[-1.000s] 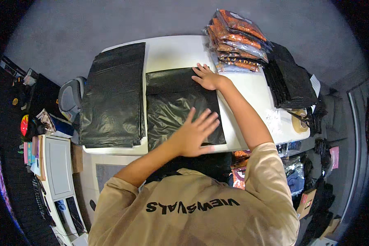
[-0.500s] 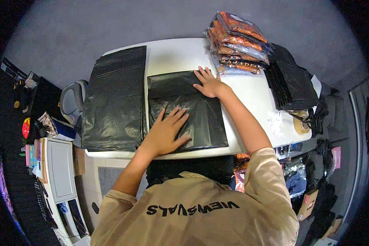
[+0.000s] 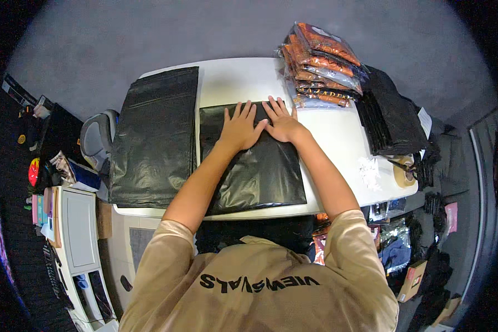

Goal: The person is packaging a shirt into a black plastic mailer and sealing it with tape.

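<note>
A glossy black plastic mailing bag (image 3: 260,174) lies flat in front of me on the white table (image 3: 337,149). Both my hands rest palm down on its far part, close beside each other with the thumbs nearly touching. My left hand (image 3: 239,128) is flat with the fingers spread, pointing away from me. Likewise stretched out, my right hand (image 3: 283,123) lies near the bag's far right corner. Neither hand grips anything. To the left of the bag is a stack of larger black plastic bags (image 3: 155,138).
Clear-wrapped packs of orange and dark folded cloth (image 3: 323,66) are piled at the far right. Beyond them lie folded black bags (image 3: 390,116), with a tape roll (image 3: 404,172) near the right edge. A grey chair (image 3: 97,138) and a white cabinet (image 3: 78,229) stand left.
My left hand has slid forward from the middle of the bag to its far edge, beside the right hand. The right hand has stayed almost in place.
</note>
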A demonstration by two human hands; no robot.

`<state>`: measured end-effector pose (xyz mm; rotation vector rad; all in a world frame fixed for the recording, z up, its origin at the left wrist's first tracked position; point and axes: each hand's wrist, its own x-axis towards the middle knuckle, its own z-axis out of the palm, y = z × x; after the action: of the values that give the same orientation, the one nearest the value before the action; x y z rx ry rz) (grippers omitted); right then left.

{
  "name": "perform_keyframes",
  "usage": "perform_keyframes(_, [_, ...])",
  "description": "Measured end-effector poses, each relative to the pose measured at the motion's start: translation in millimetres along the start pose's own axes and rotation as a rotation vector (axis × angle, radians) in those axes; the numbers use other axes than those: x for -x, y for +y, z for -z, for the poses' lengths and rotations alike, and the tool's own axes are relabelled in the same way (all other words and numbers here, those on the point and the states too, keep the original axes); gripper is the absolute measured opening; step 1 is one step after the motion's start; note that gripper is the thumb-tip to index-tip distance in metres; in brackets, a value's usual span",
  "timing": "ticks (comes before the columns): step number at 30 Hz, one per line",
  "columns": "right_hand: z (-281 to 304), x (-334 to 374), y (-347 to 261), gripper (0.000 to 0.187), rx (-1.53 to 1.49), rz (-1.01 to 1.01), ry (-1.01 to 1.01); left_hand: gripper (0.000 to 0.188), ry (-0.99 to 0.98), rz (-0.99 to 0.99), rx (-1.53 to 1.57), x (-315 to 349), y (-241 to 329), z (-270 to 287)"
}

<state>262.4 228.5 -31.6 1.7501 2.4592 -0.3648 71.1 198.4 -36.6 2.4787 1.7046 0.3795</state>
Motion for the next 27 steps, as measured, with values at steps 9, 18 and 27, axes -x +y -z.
perform_keyframes(9, [4.7, 5.2, -2.0, 0.084, -0.043, -0.018, 0.018, 0.081, -0.002, 0.152, -0.152, 19.6, -69.4, 7.9])
perform_keyframes(18, [4.2, -5.1, -52.3, 0.073, 0.07, 0.029, 0.133, 0.086, -0.009, 0.182, -0.134, 25.5, -79.1, 4.6])
perform_keyframes(27, [-20.1, -22.9, -51.7, 0.062, -0.073, 0.235, 0.326, 0.09, -0.05, 0.163, -0.126, 19.9, -68.4, 6.4])
